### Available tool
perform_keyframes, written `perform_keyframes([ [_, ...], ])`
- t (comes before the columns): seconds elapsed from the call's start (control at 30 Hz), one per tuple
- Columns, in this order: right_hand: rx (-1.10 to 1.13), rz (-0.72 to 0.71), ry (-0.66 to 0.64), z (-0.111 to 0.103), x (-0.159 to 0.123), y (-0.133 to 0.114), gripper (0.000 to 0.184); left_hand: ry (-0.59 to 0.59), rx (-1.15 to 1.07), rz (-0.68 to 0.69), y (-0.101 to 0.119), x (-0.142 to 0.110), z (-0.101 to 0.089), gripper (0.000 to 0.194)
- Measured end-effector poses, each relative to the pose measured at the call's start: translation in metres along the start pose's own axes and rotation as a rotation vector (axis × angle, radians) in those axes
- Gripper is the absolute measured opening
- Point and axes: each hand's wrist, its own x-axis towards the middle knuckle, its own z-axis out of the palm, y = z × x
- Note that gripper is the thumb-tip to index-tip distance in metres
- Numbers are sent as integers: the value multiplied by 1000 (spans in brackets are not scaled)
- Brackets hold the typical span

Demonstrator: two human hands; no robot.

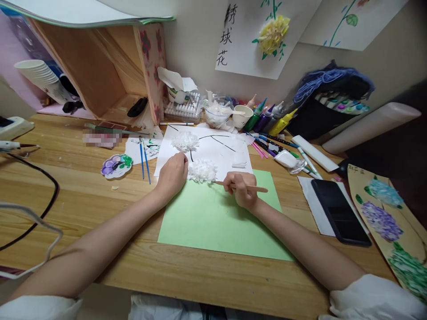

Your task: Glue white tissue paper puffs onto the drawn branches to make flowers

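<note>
A white sheet of paper (223, 153) with thin black drawn lines lies on a green sheet (213, 222). Two ruffled white flowers sit on the white sheet: an upper flower (185, 141) and a lower flower (202, 170). My left hand (172, 175) rests at the sheet's left side, beside the lower flower, its fingers curled; whatever they may hold is hidden. In my right hand (240, 188) is a flat wooden craft stick (258, 189), gripped like a pen. Its far end points left, close to the lower flower's bottom edge.
Left of the paper lie two blue brushes (144, 160) and a paint-smeared palette (116, 166). Behind stand a bowl of white scraps (216, 114), a paper cup (242, 116) and paint bottles (267, 120). A phone (340, 212) and a flower picture (387, 213) are at right.
</note>
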Motion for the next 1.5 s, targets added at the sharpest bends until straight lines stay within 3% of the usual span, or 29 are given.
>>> perform_keyframes([
  [0.07, -53, -111, -59, 2, 0, 0, 51, 7, -4, 5, 0, 0, 0, 16],
  [0.17, -109, -139, -72, 5, 0, 4, 47, 13, -4, 7, 0, 0, 1, 15],
  [0.37, -140, 1, -74, 6, 0, 11, 49, 6, -7, 5, 0, 0, 0, 15],
  [0.6, -26, 205, -5, 7, 3, 9, 52, 9, 5, 11, 0, 1, 0, 14],
  [0.87, 1, 322, 19, 10, 8, 7, 53, 12, 7, 15, 0, 0, 1, 15],
  [1.07, -222, 200, -141, 13, 24, -6, 55, 18, -3, 20, -1, 0, 2, 14],
  [1.17, -185, 254, -187, 10, 33, -11, 56, 15, -6, 18, -1, 0, 2, 14],
  [1.3, -30, 348, -112, 2, 33, -11, 54, 8, 4, 12, -1, 0, 1, 15],
  [1.5, -35, 312, -91, -2, 24, -8, 53, -5, 6, 6, 1, 0, -2, 17],
])
